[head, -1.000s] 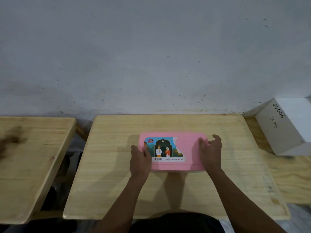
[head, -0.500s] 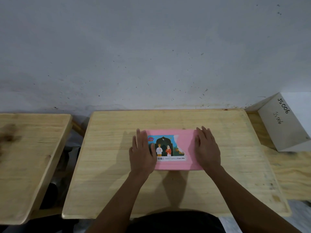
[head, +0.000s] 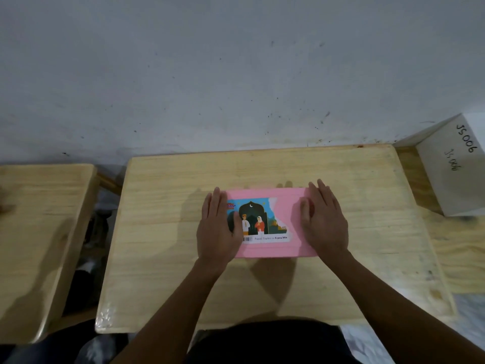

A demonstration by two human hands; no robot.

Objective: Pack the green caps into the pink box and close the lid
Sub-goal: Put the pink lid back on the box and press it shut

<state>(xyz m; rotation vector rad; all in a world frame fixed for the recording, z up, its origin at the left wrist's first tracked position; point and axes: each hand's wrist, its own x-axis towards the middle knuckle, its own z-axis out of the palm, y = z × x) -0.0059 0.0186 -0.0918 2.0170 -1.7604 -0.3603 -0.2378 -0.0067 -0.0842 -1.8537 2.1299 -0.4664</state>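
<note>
Lid [head: 287, 206] of pink box [head: 275, 253], seemingly shut, hides its contents.

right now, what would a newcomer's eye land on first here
The closed pink rectangular box at the middle of the pale wooden table, with a colourful picture sticker on top. The left hand and right hand lie flat on its two ends. A white block marked JS006 sits far right.

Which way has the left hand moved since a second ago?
Yes: the left hand, earlier clasping the pink box's left end, now lies flat on it, fingers stretched toward the wall.
</note>
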